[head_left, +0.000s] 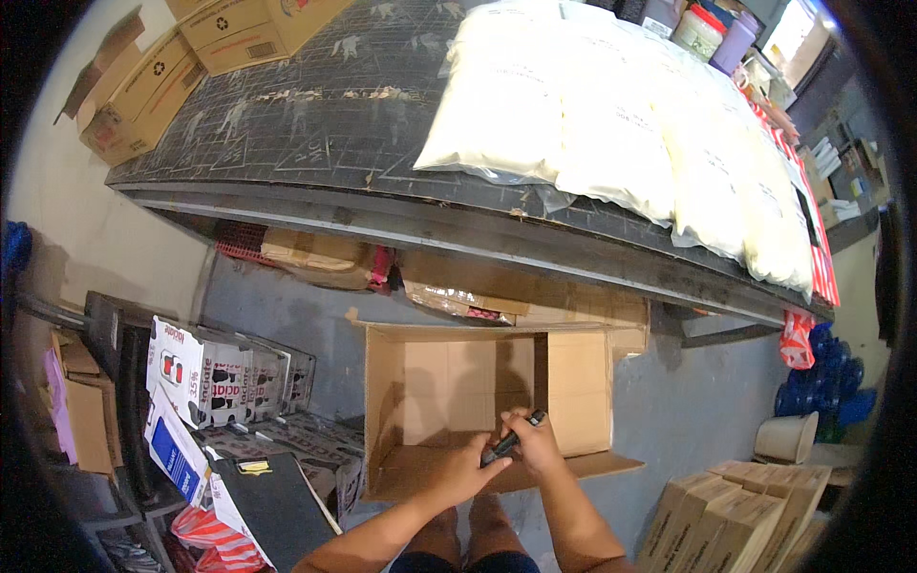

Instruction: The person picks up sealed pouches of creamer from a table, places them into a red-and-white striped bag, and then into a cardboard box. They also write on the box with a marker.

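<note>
A black marker (512, 442) is held between my two hands, slanting up to the right. My left hand (466, 468) has its fingers closed around the lower end. My right hand (538, 446) grips the upper end. Whether the cap is on or off is hidden by my fingers. Just beyond and beneath my hands, an open cardboard box (444, 368) stands on the floor with its flaps spread. Nothing lies on the part of its bottom that shows, and shadows fall across it.
A dark worktable (315, 124) carries several bags of pale powder (611, 124) and cardboard boxes (234, 38). To my left are printed cartons (224, 377) and a black clipboard (267, 506). Flat-packed cardboard (731, 520) stands at lower right, near a white bin (786, 437).
</note>
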Action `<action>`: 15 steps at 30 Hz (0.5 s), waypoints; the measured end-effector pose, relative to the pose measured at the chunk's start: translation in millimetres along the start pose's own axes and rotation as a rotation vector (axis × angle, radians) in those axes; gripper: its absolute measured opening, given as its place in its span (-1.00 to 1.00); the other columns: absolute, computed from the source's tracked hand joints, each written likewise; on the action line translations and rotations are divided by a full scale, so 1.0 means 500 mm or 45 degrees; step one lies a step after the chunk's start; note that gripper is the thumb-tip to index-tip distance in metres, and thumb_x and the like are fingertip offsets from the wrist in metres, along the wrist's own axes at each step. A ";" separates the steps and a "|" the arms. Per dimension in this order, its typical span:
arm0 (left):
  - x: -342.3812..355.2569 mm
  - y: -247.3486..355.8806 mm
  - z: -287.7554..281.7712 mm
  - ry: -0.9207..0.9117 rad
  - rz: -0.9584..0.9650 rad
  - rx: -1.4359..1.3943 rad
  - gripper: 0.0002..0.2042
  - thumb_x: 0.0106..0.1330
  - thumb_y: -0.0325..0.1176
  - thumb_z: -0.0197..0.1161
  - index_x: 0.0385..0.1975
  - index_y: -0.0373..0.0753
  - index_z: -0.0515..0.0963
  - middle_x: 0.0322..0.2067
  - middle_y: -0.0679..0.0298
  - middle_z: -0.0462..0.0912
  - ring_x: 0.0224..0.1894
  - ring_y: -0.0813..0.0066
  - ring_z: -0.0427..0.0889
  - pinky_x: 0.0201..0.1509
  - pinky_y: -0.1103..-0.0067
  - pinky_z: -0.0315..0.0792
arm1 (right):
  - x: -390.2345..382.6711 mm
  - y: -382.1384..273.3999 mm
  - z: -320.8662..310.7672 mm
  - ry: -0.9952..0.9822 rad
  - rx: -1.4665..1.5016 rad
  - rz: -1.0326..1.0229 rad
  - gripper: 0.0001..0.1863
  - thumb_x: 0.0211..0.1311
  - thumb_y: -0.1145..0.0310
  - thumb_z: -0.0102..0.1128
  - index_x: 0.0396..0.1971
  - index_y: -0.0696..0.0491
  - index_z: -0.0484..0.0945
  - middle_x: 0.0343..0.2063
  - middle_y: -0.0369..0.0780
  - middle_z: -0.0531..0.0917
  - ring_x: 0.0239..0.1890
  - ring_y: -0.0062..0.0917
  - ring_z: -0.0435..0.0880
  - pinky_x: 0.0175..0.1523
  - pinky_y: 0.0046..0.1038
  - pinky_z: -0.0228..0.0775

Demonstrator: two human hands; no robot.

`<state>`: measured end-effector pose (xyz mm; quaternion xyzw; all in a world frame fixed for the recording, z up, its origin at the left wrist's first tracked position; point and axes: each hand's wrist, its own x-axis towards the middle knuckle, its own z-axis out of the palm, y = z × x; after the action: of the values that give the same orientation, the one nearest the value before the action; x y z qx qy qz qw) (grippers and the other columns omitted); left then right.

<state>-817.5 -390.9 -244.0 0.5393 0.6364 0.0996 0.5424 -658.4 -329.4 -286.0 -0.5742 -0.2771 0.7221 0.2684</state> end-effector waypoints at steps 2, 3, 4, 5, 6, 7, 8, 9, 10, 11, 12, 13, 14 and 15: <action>-0.009 0.018 0.011 -0.068 -0.067 -0.186 -0.42 0.31 0.05 0.33 0.07 -0.37 0.48 -0.15 -0.19 0.68 -0.10 -0.13 0.70 -0.01 0.20 0.53 | -0.013 -0.014 -0.015 -0.027 -0.050 0.113 -0.75 0.26 0.36 0.25 -0.62 0.07 0.56 -0.64 -0.35 0.57 -0.57 -0.65 0.49 -0.48 -0.56 0.25; -0.013 0.023 0.018 -0.035 0.018 -0.279 -0.41 0.31 0.03 0.34 0.08 -0.38 0.47 -0.13 -0.18 0.67 -0.07 -0.11 0.69 0.02 0.23 0.52 | -0.025 -0.018 -0.019 -0.040 0.009 0.017 -0.74 0.26 0.35 0.26 -0.63 0.07 0.56 -0.64 -0.34 0.58 -0.57 -0.64 0.49 -0.47 -0.55 0.25; -0.006 0.027 0.017 -0.031 0.075 -0.336 -0.41 0.31 0.01 0.35 0.10 -0.39 0.47 -0.11 -0.17 0.67 -0.04 -0.09 0.68 0.05 0.26 0.51 | -0.029 -0.027 -0.020 -0.042 0.016 -0.015 -0.74 0.25 0.35 0.27 -0.64 0.08 0.57 -0.64 -0.33 0.59 -0.57 -0.63 0.49 -0.47 -0.54 0.24; -0.009 0.030 0.023 -0.037 0.099 -0.381 -0.40 0.30 0.00 0.37 0.11 -0.41 0.46 -0.09 -0.17 0.67 -0.01 -0.06 0.67 0.09 0.29 0.51 | -0.043 -0.038 -0.027 -0.011 0.018 -0.069 -0.73 0.25 0.34 0.28 -0.65 0.08 0.57 -0.64 -0.32 0.60 -0.57 -0.62 0.49 -0.47 -0.53 0.24; -0.011 0.032 0.029 -0.057 0.134 -0.323 -0.41 0.30 -0.05 0.40 0.12 -0.44 0.46 0.00 -0.09 0.65 0.02 0.07 0.66 0.16 0.35 0.48 | -0.058 -0.056 -0.036 -0.029 0.077 -0.046 -0.72 0.24 0.36 0.29 -0.66 0.11 0.57 -0.65 -0.29 0.62 -0.55 -0.58 0.53 -0.43 -0.50 0.27; -0.016 0.032 0.036 -0.118 0.187 -0.393 -0.42 0.31 -0.06 0.39 0.11 -0.43 0.46 0.01 -0.05 0.65 0.02 0.12 0.66 0.17 0.36 0.47 | -0.081 -0.074 -0.043 0.025 0.069 -0.134 -0.74 0.22 0.36 0.30 -0.63 0.11 0.58 -0.63 -0.27 0.62 -0.53 -0.55 0.55 -0.41 -0.49 0.30; -0.026 0.030 0.044 -0.158 0.251 -0.449 -0.43 0.33 -0.06 0.38 0.11 -0.42 0.47 0.03 -0.01 0.64 0.03 0.17 0.65 0.19 0.38 0.47 | -0.096 -0.092 -0.049 -0.038 0.062 -0.279 -0.77 0.21 0.36 0.32 -0.60 0.12 0.59 -0.61 -0.25 0.63 -0.52 -0.53 0.57 -0.40 -0.47 0.33; -0.036 0.028 0.054 -0.167 0.371 -0.506 -0.44 0.34 -0.06 0.37 0.11 -0.42 0.47 0.04 0.04 0.64 0.03 0.22 0.64 0.20 0.39 0.46 | -0.108 -0.114 -0.068 0.339 0.517 -0.233 -0.82 0.18 0.37 0.31 -0.55 0.09 0.56 -0.55 -0.25 0.62 -0.50 -0.46 0.59 -0.37 -0.40 0.44; -0.051 0.010 0.048 -0.411 0.513 -0.665 -0.50 0.37 -0.08 0.35 0.13 -0.34 0.49 0.08 0.20 0.62 0.05 0.39 0.59 0.22 0.45 0.44 | -0.117 -0.179 -0.142 0.662 0.598 -0.549 -0.84 0.15 0.41 0.27 -0.56 0.01 0.48 -0.54 -0.29 0.56 -0.54 -0.49 0.56 -0.45 -0.48 0.45; -0.072 -0.011 0.039 -0.564 0.184 -0.748 -0.53 0.40 -0.09 0.32 0.13 -0.30 0.50 0.08 0.23 0.63 0.09 0.39 0.57 0.24 0.44 0.42 | -0.138 -0.250 -0.223 0.895 0.909 -0.686 -0.77 0.18 0.36 0.22 -0.62 -0.05 0.39 -0.60 -0.33 0.48 -0.61 -0.59 0.50 -0.54 -0.65 0.37; -0.095 -0.034 0.025 -0.719 -0.145 -0.812 -0.57 0.43 -0.10 0.29 0.14 -0.26 0.50 0.08 0.25 0.63 0.13 0.38 0.55 0.26 0.44 0.40 | -0.164 -0.314 -0.292 0.781 1.372 -0.822 -0.76 0.24 0.30 0.15 -0.60 -0.07 0.38 -0.63 -0.35 0.41 -0.64 -0.67 0.44 -0.62 -0.80 0.21; -0.099 -0.057 0.007 -0.732 -0.262 -0.777 -0.57 0.43 -0.10 0.29 0.14 -0.24 0.51 0.07 0.26 0.63 0.14 0.37 0.56 0.25 0.42 0.41 | -0.187 -0.351 -0.340 0.606 1.091 -1.185 -0.76 0.30 0.29 0.12 -0.58 -0.04 0.40 -0.64 -0.37 0.38 -0.61 -0.67 0.47 -0.53 -0.68 0.34; -0.103 -0.078 -0.011 -0.610 -0.200 -0.725 -0.57 0.42 -0.09 0.29 0.15 -0.22 0.51 0.05 0.26 0.64 0.15 0.35 0.56 0.24 0.41 0.41 | -0.186 -0.352 -0.362 0.342 0.961 -1.264 -0.77 0.31 0.30 0.13 -0.56 -0.02 0.43 -0.63 -0.36 0.39 -0.58 -0.65 0.49 -0.46 -0.63 0.38; -0.092 -0.093 -0.022 -0.381 -0.012 -0.529 -0.54 0.39 -0.07 0.32 0.15 -0.22 0.50 0.03 0.24 0.65 0.12 0.33 0.59 0.20 0.39 0.43 | -0.177 -0.362 -0.383 0.157 0.882 -1.317 -0.77 0.32 0.30 0.15 -0.55 0.01 0.46 -0.63 -0.35 0.40 -0.55 -0.62 0.52 -0.39 -0.57 0.43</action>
<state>-861.1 -441.0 -246.0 0.4221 0.5175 0.1446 0.7302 -441.4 -247.2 -133.5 -0.2861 -0.2531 0.5121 0.7693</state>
